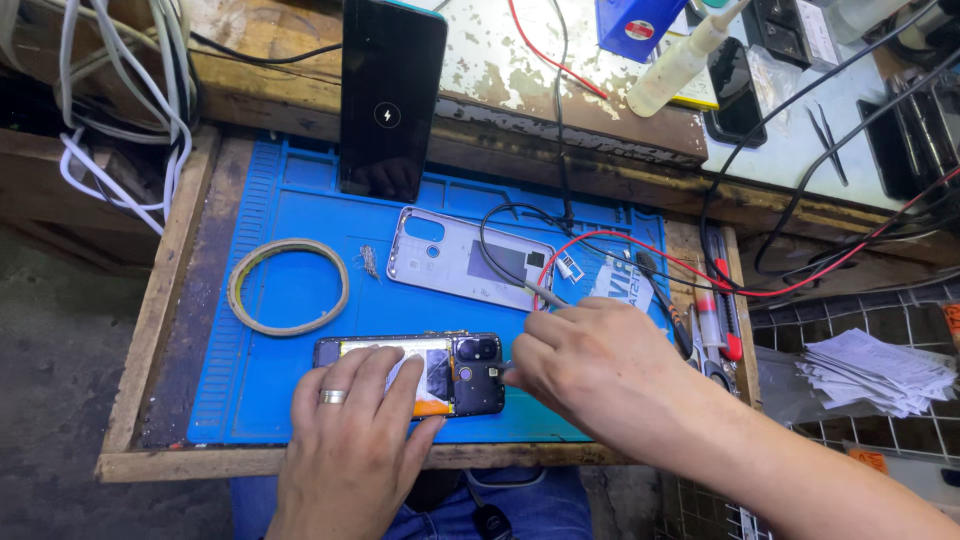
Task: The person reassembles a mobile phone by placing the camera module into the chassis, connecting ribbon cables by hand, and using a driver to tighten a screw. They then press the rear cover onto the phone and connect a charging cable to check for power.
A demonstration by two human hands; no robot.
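An opened phone (470, 372) with its back removed lies on the blue work mat (300, 210), camera end to the right. My left hand (350, 430), wearing a ring, presses flat on the phone's left and middle part. My right hand (590, 365) grips a thin metal tool (545, 294) and touches the phone's right end near the camera block. The tool's tip is hidden behind my fingers. The phone's detached silver back cover (450, 255) lies just behind, inside up.
A second black phone (390, 95) leans upright at the back, showing a charging symbol. A tape ring (288, 287) lies on the mat's left. Red and black wires (640, 245), a red-handled tool (722, 320), a white squeeze bottle (680, 60) and a stack of papers (880, 370) sit to the right.
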